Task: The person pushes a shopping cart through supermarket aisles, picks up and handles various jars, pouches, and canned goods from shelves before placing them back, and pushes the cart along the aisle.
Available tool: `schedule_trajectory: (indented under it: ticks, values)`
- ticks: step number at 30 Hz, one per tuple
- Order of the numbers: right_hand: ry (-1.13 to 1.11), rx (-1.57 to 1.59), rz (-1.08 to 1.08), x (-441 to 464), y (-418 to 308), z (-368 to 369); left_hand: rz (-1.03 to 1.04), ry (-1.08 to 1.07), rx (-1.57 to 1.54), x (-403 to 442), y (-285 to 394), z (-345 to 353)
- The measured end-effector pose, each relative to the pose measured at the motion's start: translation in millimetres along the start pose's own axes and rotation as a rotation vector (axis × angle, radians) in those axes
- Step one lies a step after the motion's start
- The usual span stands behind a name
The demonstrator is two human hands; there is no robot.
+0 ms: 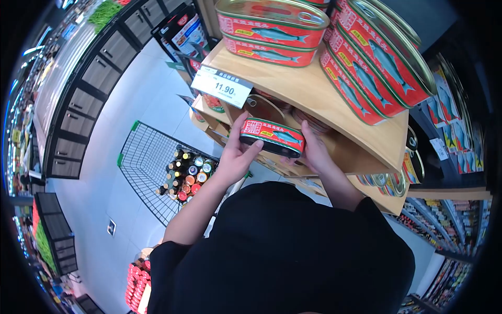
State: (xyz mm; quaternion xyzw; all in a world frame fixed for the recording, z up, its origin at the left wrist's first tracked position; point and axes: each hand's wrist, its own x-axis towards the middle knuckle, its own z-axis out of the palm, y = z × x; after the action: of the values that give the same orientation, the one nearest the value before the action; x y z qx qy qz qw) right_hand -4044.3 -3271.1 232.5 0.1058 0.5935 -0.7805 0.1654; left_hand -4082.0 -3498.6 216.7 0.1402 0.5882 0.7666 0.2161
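A red oval fish tin (273,135) with a fish picture and a dark rim is held out before my chest. My left hand (236,156) grips its left end, thumb along the lower edge. Around the right end closes my right hand (312,152), its lower fingers partly hidden beneath the tin. Just behind the tin is the wooden shelf (282,81), with a price label (222,88) reading 11.90 on its edge. Larger red fish tins (272,34) stand stacked on top, and another stack of fish tins (366,63) leans at the right.
A shopping cart (151,172) with bottles and jars (189,175) in it stands on the floor to the left. More tins (387,184) sit on a lower shelf at right. Dark cabinets (97,78) line the far left, and red-capped goods (137,285) are at lower left.
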Motion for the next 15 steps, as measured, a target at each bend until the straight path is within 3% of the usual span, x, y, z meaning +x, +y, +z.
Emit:
schedule_trajectory:
  ticks: [2, 4, 5, 8, 10, 12, 15]
  values:
    - [0.025, -0.071, 0.048, 6.4, 13.5, -4.5, -0.004, -0.016, -0.037, 5.6, -7.5, -2.4]
    - [0.141, -0.353, -0.334, 13.6, 25.3, -4.4, 0.009, -0.008, -0.024, 11.3, -12.2, -1.9]
    - [0.210, -0.652, -0.631, 19.8, 22.3, -4.7, 0.036, -0.050, -0.010, 14.2, -11.9, -0.7]
    - [0.388, -0.739, -0.572, 28.3, 24.1, 7.3, 0.033, -0.108, 0.144, 25.9, -42.2, -10.7]
    - [0.370, -0.747, -0.520, 39.6, 21.4, 9.4, -0.049, -0.066, 0.153, 23.2, -46.4, -8.9]
    - [0.348, -0.758, -0.462, 50.5, 25.1, 8.2, -0.051, -0.056, 0.359, 20.8, -48.9, -6.2]
    - [0.327, -0.918, -0.648, 66.6, 38.9, 3.7, -0.053, -0.052, 0.333, 25.0, -59.7, -5.9]
